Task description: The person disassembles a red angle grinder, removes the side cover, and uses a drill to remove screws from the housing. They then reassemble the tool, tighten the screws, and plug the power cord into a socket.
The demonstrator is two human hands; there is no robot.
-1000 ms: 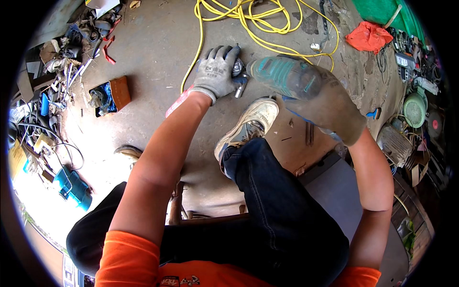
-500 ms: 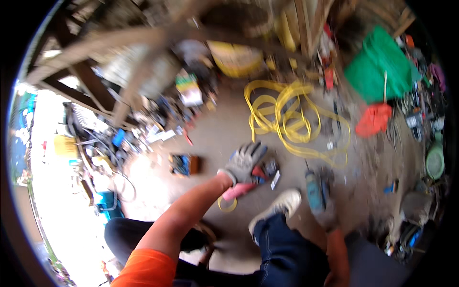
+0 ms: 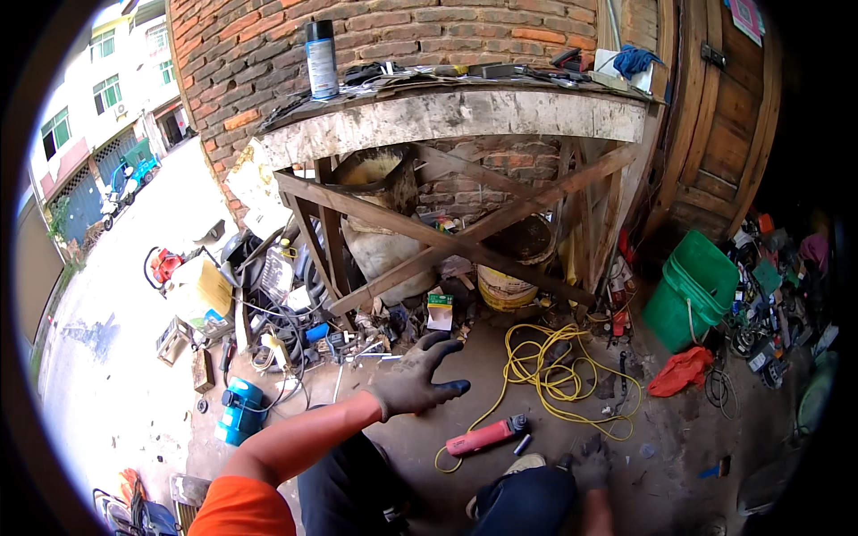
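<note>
My left hand point(image 3: 416, 379), in a grey work glove with dark fingertips, hovers over the floor with fingers spread and nothing in them. To its right lies a red angle grinder point(image 3: 483, 437) with a dark head, apart from the hand. Beside the grinder's head is a small dark cylinder with a pale end point(image 3: 523, 444). A yellow cord point(image 3: 559, 375) lies in loose loops beyond it. My right hand point(image 3: 591, 464), also gloved, is low beside my right knee. Its fingers are blurred, and whether it holds anything does not show; a small dark part sticks out by the knee.
A wooden workbench point(image 3: 456, 118) with crossed braces and a spray can point(image 3: 322, 61) stands against a brick wall. At the right are a green bucket point(image 3: 688, 290) and a red bag point(image 3: 681, 372). A blue motor point(image 3: 239, 411) and clutter lie left.
The view has tilted up toward the bench and wall. My left hand has come away from the red grinder, leftward. The teal drill in my right hand earlier no longer shows clearly.
</note>
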